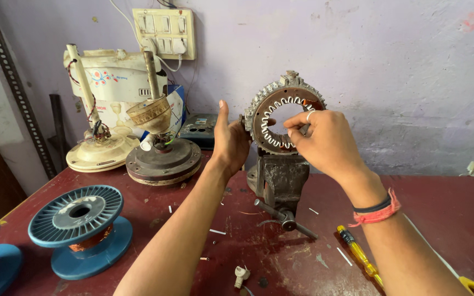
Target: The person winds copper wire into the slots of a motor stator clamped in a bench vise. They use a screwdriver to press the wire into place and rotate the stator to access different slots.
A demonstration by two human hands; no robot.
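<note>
A ring-shaped fan stator (284,118), its laminated steel core toothed on the outside and lined inside with white slot-insulation strips, stands upright, clamped in a dark cast-iron bench vise (281,183) near the back of the scuffed maroon desk (445,214). The left hand (229,141) presses flat, fingers extended, against the ring's left rim, while the right hand (325,141) shows a narrow pinching grip at the ring's inner right edge, though what it pinches cannot be told. On the desk lie a blue plastic spool of copper wire (80,230), a yellow-handled screwdriver (359,256) and two round fan motor housings (163,159).
</note>
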